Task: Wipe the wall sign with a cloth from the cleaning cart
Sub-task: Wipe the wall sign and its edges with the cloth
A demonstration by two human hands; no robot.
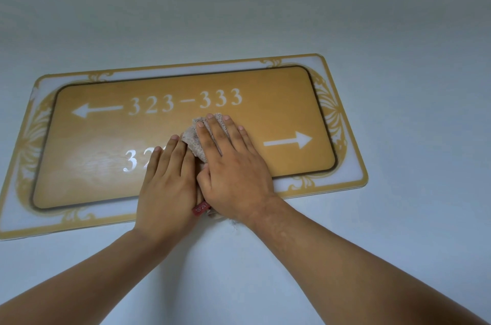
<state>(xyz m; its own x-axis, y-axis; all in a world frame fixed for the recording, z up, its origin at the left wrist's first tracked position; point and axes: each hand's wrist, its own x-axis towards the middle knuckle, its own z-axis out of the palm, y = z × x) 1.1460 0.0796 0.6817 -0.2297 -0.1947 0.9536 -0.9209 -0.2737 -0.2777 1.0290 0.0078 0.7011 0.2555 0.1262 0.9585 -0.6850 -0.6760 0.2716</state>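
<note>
Both hands cover most of the cloth and the lower row of numbers on the wall sign; only "32" shows there. The sign's left edge is cut off. A red tag pokes out between the wrists. Around it is bare pale wall. The sign is gold with a white ornate border, reading "323–333" with arrows. The left hand and right hand lie flat, fingers straight, pressing the grey-beige cloth against the sign's middle.

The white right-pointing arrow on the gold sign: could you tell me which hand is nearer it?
Right. The right hand lies just left of the arrow; the left hand is farther left.
</note>
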